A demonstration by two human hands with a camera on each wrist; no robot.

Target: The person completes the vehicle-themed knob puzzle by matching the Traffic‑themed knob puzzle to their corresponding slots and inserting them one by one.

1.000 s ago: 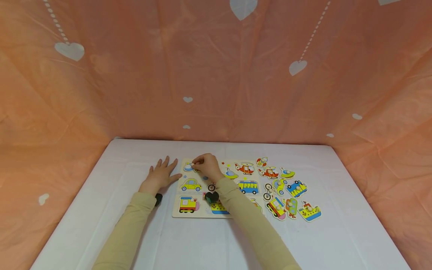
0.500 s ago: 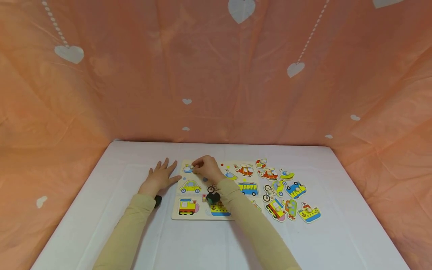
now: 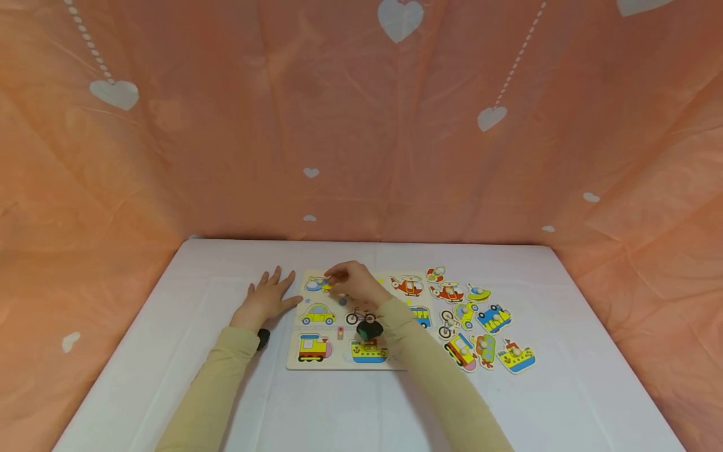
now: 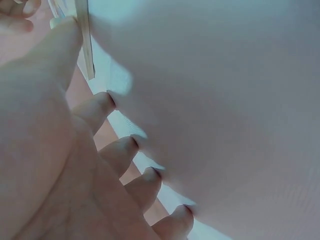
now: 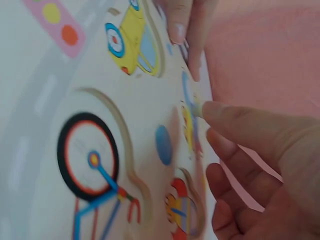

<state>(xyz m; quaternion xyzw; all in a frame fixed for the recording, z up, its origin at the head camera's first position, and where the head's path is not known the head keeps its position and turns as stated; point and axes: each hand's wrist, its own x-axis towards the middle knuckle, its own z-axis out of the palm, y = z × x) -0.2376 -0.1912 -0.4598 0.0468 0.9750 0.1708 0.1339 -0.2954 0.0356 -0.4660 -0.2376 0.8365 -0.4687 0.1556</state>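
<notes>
A cream wooden puzzle board point(image 3: 341, 353) with vehicle pictures and shaped recesses lies mid-table. My left hand point(image 3: 262, 306) rests spread on the cloth; its thumb point(image 4: 60, 45) touches the board's left edge. Up at the top left of the board sits a blue and yellow airplane puzzle piece point(image 3: 314, 285) with a small knob. My right hand point(image 3: 357, 282) hovers just right of it, fingers loosely curled around nothing. In the right wrist view the thumb point(image 5: 225, 116) appears right beside the airplane's knob. This hand and its sleeve cover part of the board's middle and right.
Right of the board lie several loose knobbed pieces: rocket point(image 3: 435, 274), helicopter point(image 3: 448, 292), flying saucer point(image 3: 479, 293), car point(image 3: 466, 315), bus point(image 3: 494, 319), bicycle point(image 3: 448, 324), train point(image 3: 461, 353) and ship point(image 3: 516, 358). A peach curtain point(image 3: 361, 157) stands behind the white table point(image 3: 316, 408).
The right hand has drawn slightly to the right, its fingers coming away from the airplane piece, which now shows more fully on the board. The left hand stays in place.
</notes>
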